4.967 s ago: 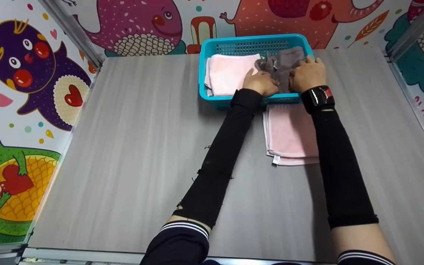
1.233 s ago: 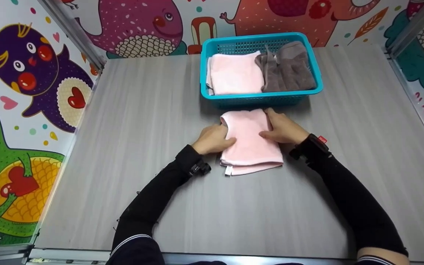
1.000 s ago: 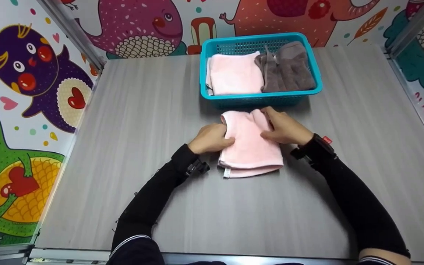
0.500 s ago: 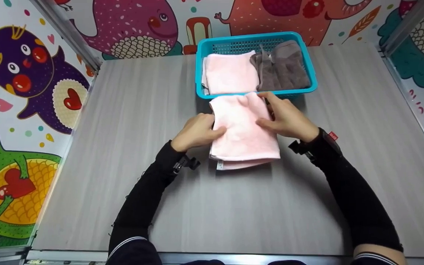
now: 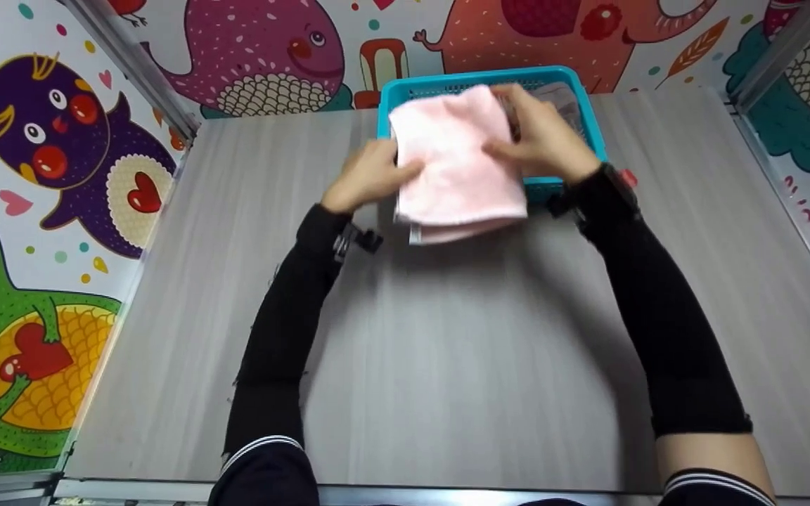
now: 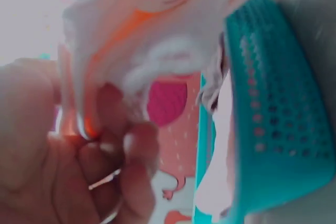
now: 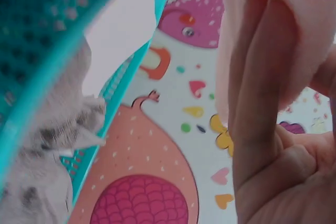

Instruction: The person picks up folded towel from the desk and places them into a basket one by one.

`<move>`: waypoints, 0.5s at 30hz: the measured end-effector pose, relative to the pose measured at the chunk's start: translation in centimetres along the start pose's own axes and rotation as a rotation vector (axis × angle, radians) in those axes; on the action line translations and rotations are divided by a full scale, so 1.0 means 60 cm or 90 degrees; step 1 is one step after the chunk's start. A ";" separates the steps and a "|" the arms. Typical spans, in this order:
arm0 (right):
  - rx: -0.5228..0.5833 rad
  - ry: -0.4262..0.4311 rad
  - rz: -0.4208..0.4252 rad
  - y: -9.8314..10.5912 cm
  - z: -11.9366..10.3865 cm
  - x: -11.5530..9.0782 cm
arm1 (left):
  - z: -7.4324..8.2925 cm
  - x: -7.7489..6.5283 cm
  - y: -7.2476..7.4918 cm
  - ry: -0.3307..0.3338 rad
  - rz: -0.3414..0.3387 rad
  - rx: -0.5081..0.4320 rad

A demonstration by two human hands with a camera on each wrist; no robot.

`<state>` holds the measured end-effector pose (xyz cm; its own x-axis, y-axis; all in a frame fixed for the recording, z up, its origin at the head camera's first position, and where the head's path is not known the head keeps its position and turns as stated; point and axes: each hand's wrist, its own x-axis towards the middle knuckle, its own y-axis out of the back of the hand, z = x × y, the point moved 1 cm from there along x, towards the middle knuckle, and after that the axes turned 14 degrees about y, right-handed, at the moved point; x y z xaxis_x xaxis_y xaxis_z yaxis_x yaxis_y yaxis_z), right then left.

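Observation:
A folded pink towel (image 5: pixel 458 161) hangs in the air over the front of the turquoise basket (image 5: pixel 565 72). My left hand (image 5: pixel 368 176) grips its left edge, thumb on top; in the left wrist view the fingers (image 6: pixel 139 150) curl beneath the cloth. On the other side my right hand (image 5: pixel 542 133) pinches the towel between thumb and fingers. Grey cloth (image 5: pixel 560 98) shows in the basket behind the right hand. In the left wrist view a pink towel (image 6: pixel 220 166) lies inside the basket; the held towel hides it in the head view.
The basket stands on the grey wood-grain table (image 5: pixel 447 379) against the back wall, which carries cartoon animals (image 5: pixel 264 49). Side walls rise left and right. A metal rail (image 5: pixel 391 494) runs along the table's front edge.
Five seconds ago both hands were in the basket at the grey cloth. Since then they have taken hold of the pink towel from the table, lifted it and carried it over the basket.

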<state>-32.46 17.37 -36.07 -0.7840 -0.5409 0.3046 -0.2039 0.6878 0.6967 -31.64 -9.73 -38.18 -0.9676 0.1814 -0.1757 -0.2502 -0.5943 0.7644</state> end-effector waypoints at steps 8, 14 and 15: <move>-0.033 -0.055 0.004 0.005 0.037 0.048 | 0.008 0.069 0.014 0.076 0.033 0.033; -0.039 -0.061 0.023 0.017 0.071 0.037 | 0.031 0.094 0.000 0.061 0.035 0.049; -0.036 -0.061 0.029 0.023 0.077 0.033 | 0.037 0.098 -0.006 0.052 0.039 0.054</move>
<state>-37.00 19.46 -37.48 -0.8445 -0.4594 0.2755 -0.1352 0.6805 0.7202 -37.18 -6.72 -38.09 -0.9815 0.0798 -0.1741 -0.1896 -0.5336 0.8242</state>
